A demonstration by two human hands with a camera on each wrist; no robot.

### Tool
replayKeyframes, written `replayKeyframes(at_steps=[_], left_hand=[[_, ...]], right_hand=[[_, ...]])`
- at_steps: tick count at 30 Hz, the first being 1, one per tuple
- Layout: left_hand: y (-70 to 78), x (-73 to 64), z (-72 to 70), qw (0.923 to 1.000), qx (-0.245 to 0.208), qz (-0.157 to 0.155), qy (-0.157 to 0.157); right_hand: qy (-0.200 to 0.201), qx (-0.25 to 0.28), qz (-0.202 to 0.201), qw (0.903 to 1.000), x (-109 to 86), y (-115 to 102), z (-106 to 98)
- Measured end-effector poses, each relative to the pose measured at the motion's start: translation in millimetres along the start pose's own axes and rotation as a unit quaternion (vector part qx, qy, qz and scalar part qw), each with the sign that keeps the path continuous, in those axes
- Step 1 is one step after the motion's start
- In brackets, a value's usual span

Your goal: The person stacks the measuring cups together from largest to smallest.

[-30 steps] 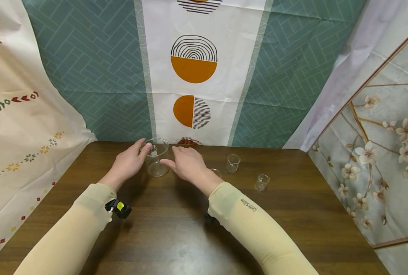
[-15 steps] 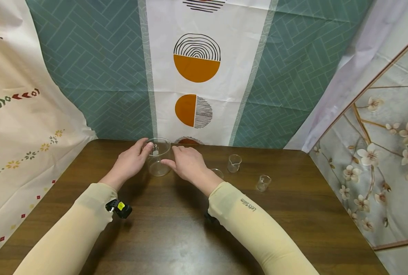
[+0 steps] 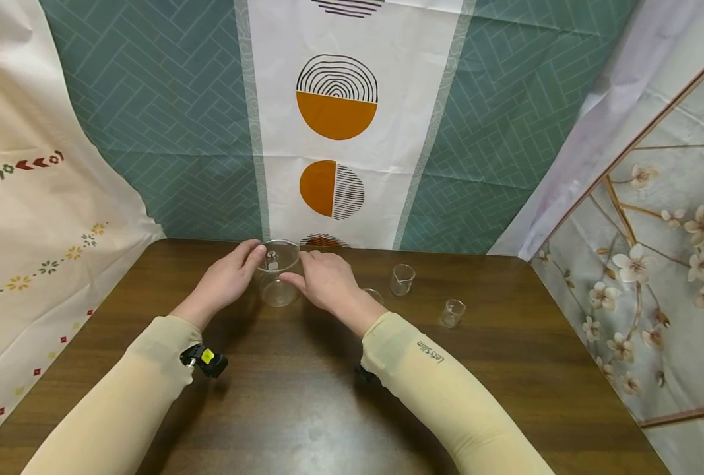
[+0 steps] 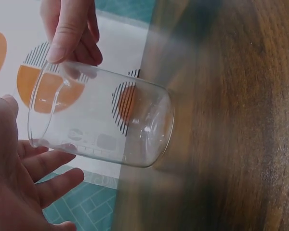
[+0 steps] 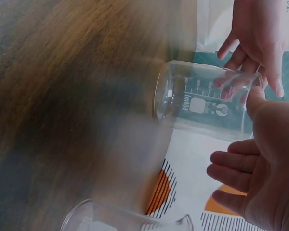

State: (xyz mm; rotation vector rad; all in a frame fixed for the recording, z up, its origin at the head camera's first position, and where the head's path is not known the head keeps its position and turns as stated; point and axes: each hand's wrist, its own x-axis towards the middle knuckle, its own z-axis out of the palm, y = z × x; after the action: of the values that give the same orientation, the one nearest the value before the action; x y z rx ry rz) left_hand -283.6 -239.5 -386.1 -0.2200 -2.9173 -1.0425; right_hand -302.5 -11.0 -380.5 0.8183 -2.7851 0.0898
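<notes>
Gripping large beaker [image 3: 278,276]: my left hand [image 3: 227,278] and right hand [image 3: 328,281] fingers clasp opposite sides near its rim, probably for balance.

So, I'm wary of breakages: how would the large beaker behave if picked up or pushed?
The large beaker looks like thin, clear glass, so it's probably stiff but fragile. Its smooth wall may be slippery. Its broad base suggests it would likely slide before tipping.
</notes>
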Motion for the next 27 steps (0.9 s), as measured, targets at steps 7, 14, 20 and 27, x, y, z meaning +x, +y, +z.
replayKeyframes(at_steps=[7,14,20,27], left_hand=[[3.1,-3.4,2.3,1.0,-0.001,0.005,-0.003],[4.0,-7.0,3.9,0.9999,0.002,0.011,-0.001],[4.1,-11.2,5.5,0.9998,0.004,0.017,0.001],[6.5,-16.6,9.1,0.9997,0.009,0.023,0.004]], right_hand=[[0.005,0.003,-0.003,1.0,-4.3,2.4,-0.2],[0.016,0.004,-0.004,0.9999,-7.9,2.9,-0.2],[0.019,0.008,-0.005,0.9998,-12.3,1.9,-1.7],[0.025,-0.011,-0.004,0.9996,-20.5,-0.3,-4.0]])
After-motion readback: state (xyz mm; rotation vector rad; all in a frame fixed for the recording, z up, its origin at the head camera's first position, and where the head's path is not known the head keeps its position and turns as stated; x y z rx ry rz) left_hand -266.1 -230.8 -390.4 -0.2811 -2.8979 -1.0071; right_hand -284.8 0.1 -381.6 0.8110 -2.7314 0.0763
